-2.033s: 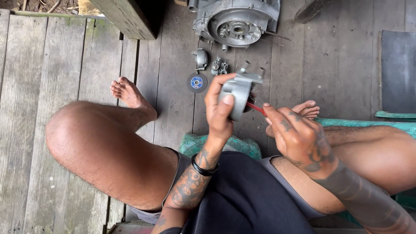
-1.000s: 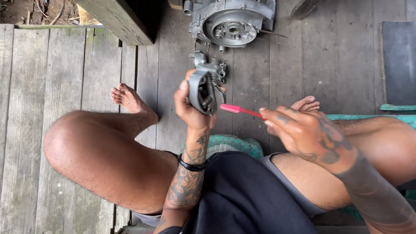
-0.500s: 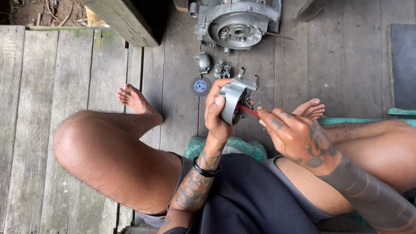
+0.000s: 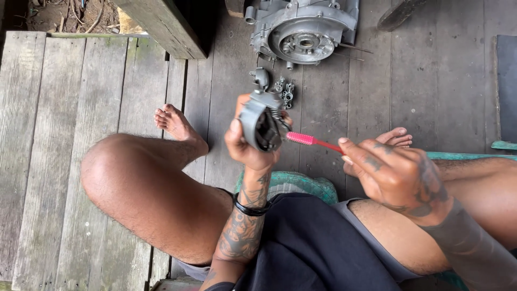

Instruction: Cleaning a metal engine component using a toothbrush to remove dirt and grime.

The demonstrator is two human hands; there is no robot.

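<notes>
No packages, labels, signs or screens appear anywhere in this view of the wooden plank floor [image 4: 81, 108].

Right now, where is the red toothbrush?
In the head view, the red toothbrush is right of centre, in the right hand, bristles against the grey metal part.

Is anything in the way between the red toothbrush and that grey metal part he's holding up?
Nothing visible. The left hand holds the grey metal part up; the right hand holds the red toothbrush, and its head already reaches the part's open side.
</notes>
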